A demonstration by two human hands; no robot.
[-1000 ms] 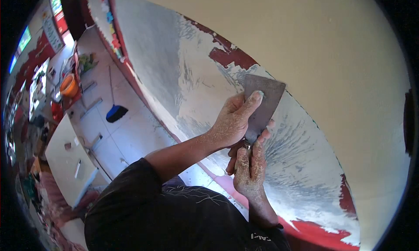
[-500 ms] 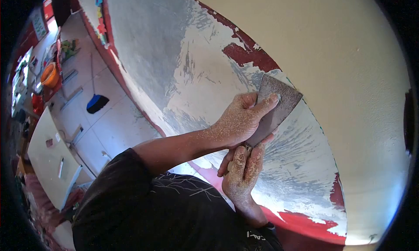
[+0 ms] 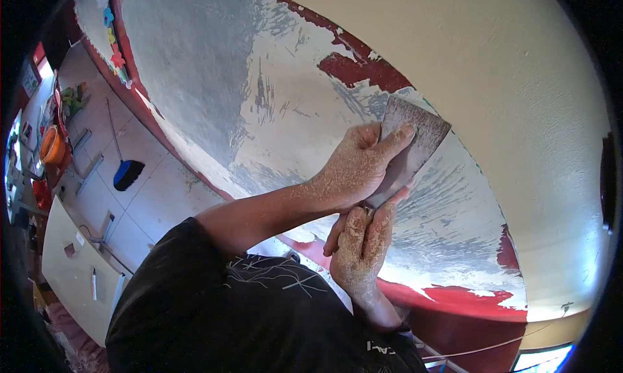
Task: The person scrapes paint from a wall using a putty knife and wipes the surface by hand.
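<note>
Scraper (image 3: 413, 153) lay over the patchy wall (image 3: 285, 126), edge near the cream section (image 3: 506, 100). Left hand (image 3: 357, 168) pinched the blade, thumb on its face; right hand (image 3: 360, 253) curled tightly around the mostly hidden handle. I judged: scraping; next stroke seemingly called for even pressure.

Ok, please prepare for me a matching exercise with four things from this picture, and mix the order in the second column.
1. Putty knife
2. Broom
3. Bucket
4. Pen

A. orange
B. on a pale tabletop
C. held by left hand and right hand
D. blue and black

Pairs: 1-C, 2-D, 3-A, 4-B
</note>
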